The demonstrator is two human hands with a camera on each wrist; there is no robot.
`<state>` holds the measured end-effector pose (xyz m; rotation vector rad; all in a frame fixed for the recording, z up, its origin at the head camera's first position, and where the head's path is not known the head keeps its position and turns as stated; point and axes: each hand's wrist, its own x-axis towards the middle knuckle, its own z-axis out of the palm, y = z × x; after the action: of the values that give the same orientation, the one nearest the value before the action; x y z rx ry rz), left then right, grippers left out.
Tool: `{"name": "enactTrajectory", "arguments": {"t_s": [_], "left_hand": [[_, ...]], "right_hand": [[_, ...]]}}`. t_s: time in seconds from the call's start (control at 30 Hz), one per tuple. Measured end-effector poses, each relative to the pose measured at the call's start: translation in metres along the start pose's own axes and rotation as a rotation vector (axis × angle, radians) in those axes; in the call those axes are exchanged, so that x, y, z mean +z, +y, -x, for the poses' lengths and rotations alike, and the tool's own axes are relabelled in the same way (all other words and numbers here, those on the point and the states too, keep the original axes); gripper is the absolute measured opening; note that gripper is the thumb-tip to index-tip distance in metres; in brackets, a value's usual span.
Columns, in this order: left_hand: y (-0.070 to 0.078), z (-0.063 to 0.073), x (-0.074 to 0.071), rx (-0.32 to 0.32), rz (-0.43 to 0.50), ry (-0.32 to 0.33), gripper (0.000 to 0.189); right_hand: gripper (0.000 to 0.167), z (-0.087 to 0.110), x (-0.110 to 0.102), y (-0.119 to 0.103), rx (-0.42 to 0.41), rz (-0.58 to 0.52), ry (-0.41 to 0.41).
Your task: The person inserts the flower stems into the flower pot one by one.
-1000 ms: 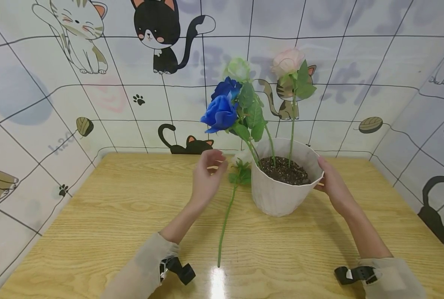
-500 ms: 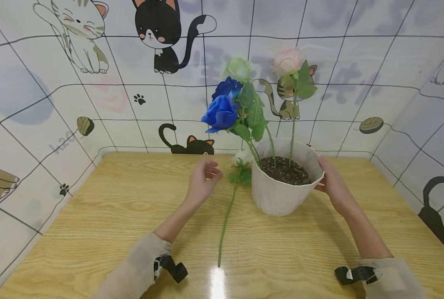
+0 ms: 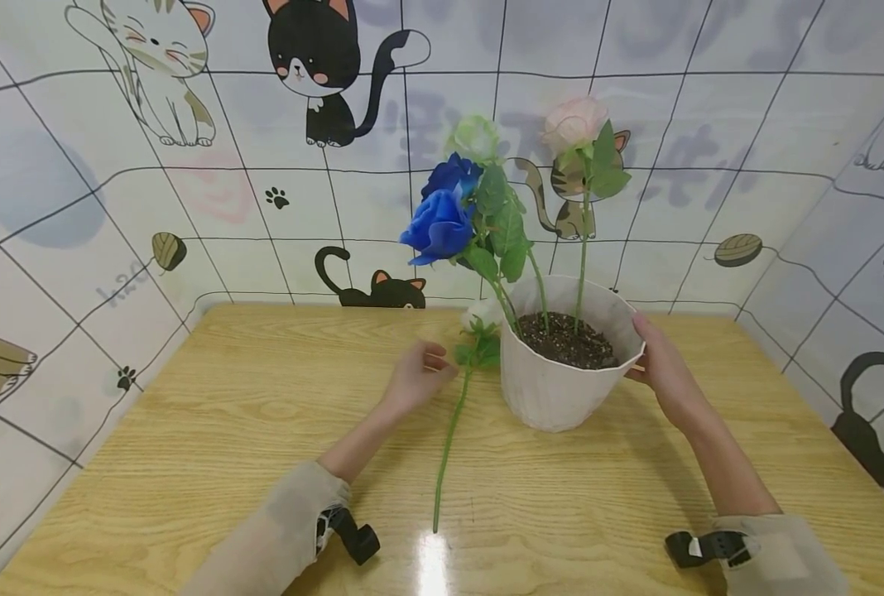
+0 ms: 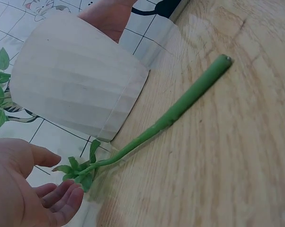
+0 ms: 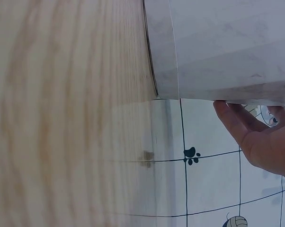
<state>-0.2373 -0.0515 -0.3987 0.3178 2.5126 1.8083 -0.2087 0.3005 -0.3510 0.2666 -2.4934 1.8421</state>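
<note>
A white flower pot (image 3: 554, 401) with dark soil (image 3: 572, 346) stands right of centre in the head view. My right hand (image 3: 669, 377) grips its right rim, with the thumb at the edge and the fingers against the outer wall. Left of the pot, a white artificial rose (image 3: 449, 439) lies on the table, its bare stem end towards me. My left hand (image 3: 415, 381) is beside its leaves, fingers loosely bent and nothing in them. In the left wrist view, the gap between thumb and fingers faces the rose's leaves (image 4: 81, 172).
Two blue roses (image 3: 438, 223), a pale green rose (image 3: 473, 138) and a pink rose (image 3: 574, 124) rise from the pot's soil. The wooden table (image 3: 263, 397) ends at a wall covering (image 3: 248, 207) printed with cats.
My left hand has come down from above the table's back part to beside the lying rose, first drawing left, then moving right. The right hand and the pot stay in place.
</note>
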Motion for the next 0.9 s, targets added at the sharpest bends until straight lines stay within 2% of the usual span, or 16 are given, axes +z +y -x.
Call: {"name": "enactTrajectory", "arguments": {"t_s": [0.17, 0.33, 0.43, 0.7, 0.9], "left_hand": [[-0.001, -0.002, 0.006, -0.088, 0.006, -0.036, 0.04], [-0.002, -0.003, 0.01, -0.131, 0.048, -0.069, 0.041], [-0.002, -0.004, 0.013, -0.142, 0.05, -0.091, 0.041], [-0.003, -0.006, 0.019, -0.149, -0.049, -0.135, 0.041], [-0.001, -0.004, 0.02, -0.167, -0.046, -0.14, 0.034]], "right_hand": [[0.071, 0.0, 0.0, 0.0, 0.011, -0.007, 0.004], [0.071, 0.0, 0.0, 0.0, 0.012, -0.01, 0.001], [0.07, 0.0, 0.0, 0.0, 0.012, -0.015, 0.004], [0.072, 0.0, -0.001, -0.001, 0.021, -0.021, 0.006], [0.073, 0.001, 0.0, 0.0, 0.019, -0.005, -0.006]]}}
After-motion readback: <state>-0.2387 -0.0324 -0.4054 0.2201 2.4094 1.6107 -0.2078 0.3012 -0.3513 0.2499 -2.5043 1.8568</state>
